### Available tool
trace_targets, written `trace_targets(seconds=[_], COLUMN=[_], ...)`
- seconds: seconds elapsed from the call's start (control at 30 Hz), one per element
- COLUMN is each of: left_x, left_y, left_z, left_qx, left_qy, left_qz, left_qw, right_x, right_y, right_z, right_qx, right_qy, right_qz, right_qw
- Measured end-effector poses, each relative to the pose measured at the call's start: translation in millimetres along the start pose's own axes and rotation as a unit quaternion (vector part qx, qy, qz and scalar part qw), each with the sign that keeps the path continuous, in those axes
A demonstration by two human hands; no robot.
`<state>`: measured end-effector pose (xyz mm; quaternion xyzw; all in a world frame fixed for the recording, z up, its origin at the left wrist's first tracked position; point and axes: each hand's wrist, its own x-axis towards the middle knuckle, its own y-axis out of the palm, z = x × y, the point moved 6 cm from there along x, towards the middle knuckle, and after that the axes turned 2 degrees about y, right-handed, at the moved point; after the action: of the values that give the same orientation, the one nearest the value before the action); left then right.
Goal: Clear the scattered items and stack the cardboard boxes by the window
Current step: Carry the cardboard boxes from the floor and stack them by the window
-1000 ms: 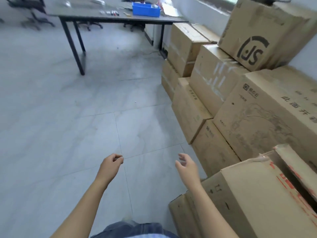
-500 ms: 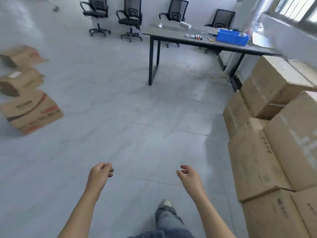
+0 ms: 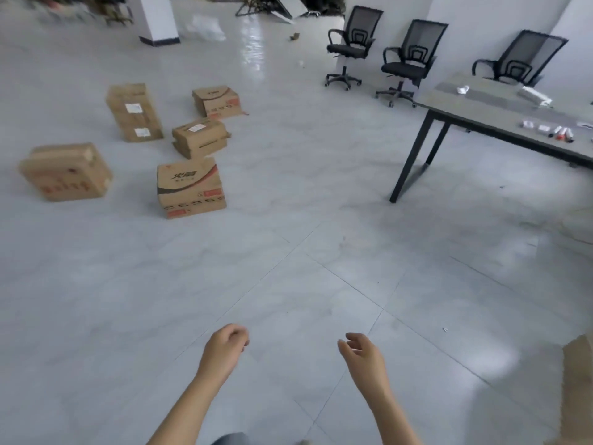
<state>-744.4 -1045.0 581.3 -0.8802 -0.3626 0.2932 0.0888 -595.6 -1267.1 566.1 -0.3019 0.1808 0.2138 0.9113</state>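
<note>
Turning left, we leave the window stack [image 3: 577, 380] at the near right edge, and five scattered cardboard boxes [image 3: 191, 187] now lie far left on the floor [image 3: 288, 268]. Our left hand [image 3: 224, 346] and right hand [image 3: 362, 353] hang empty, fingers loosely curled. Dented walls and loose flaps may buckle when lifted. Right, the tabletop [image 3: 500, 107] leg and chairs [image 3: 351, 43] narrow our way back.

The pale tiled floor [image 3: 288, 277] carries five cardboard boxes [image 3: 191, 187], scattered well to the left of the counter [image 3: 481, 104]. Three office chairs [image 3: 405, 61] stand on it just behind the counter. Markers [image 3: 562, 136] lie on the counter's top.
</note>
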Motion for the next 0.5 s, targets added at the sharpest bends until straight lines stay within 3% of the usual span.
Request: trace_targets(seconds=[0.2, 0.5], left_x=[13, 98], left_y=[-66, -146], left_z=[22, 56], left_qx=[-0.05, -0.174], left_qy=[-0.07, -0.15], left_qz=[-0.155, -0.269], left_qw=[0.984, 0.935], right_x=[43, 140], right_y=[54, 140], right_z=[25, 141], right_qx=[-0.07, -0.18], right_qy=[-0.025, -0.1], right_qz=[0.106, 0.149], right_qw=[0.992, 0.967])
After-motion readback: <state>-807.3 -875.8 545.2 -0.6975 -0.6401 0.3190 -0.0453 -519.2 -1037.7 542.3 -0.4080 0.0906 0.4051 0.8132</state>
